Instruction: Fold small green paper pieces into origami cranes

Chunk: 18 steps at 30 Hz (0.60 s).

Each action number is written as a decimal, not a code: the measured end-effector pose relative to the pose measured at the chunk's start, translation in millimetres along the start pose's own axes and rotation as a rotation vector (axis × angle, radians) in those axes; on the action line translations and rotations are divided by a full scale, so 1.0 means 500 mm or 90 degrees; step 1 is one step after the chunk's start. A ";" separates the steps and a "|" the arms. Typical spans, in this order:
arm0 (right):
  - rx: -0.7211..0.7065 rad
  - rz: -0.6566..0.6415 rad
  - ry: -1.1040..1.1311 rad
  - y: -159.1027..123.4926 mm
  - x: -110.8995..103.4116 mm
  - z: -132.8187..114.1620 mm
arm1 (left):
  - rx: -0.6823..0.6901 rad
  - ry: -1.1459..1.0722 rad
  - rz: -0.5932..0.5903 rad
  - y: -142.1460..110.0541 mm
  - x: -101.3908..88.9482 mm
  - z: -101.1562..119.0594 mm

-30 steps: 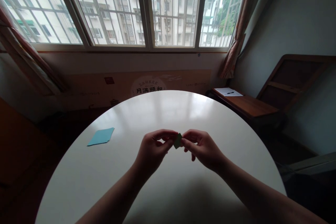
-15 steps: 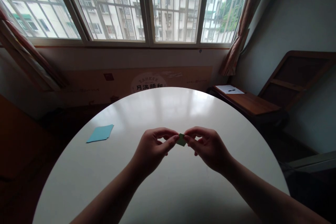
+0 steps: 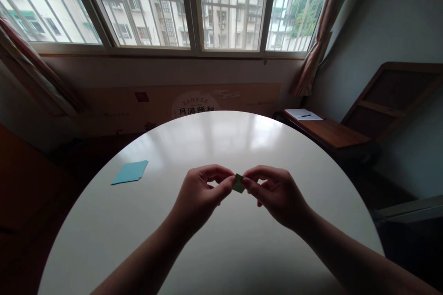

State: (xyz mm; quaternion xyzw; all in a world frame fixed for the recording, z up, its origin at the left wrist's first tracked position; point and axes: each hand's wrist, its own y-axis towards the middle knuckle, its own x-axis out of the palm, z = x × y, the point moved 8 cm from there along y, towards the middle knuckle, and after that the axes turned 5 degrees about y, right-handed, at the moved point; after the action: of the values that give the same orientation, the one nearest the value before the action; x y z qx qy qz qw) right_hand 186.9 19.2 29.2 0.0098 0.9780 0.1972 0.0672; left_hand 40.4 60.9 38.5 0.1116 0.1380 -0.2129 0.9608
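A small green piece of folded paper (image 3: 238, 184) is held up over the white round table (image 3: 221, 249), between both hands. My left hand (image 3: 206, 189) pinches its left corner between thumb and forefinger. On the opposite side, my right hand (image 3: 273, 193) grips the right corner in the same kind of pinch. The fingertips cover both ends of the paper, so only its middle shows. Off to the left on the tabletop lies a flat stack of light blue paper (image 3: 130, 172), apart from both hands.
Beyond the table's right edge stands a wooden chair (image 3: 346, 136) with a white sheet (image 3: 294, 114) and a dark pen (image 3: 306, 115) on its seat. A printed box panel (image 3: 256, 97) sits under the barred window, with curtains (image 3: 313, 67) at its sides.
The view has tipped slightly, so the table and blue paper sit a little higher in the picture. Both hands keep their pinch on the green paper, almost unmoved.
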 end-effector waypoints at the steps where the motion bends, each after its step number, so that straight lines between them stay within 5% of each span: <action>1: 0.000 0.000 -0.002 0.000 0.000 0.000 | -0.002 -0.006 0.000 0.000 0.000 -0.002; 18: 0.028 -0.030 0.020 0.004 0.009 0.013 | -0.044 -0.095 0.027 0.006 0.003 -0.026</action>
State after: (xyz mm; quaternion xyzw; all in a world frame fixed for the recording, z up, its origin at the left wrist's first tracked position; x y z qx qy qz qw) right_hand 183.4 23.5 23.5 -0.0151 0.9829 0.1744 0.0564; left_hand 40.4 66.5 26.1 0.0648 0.0707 -0.1954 0.9760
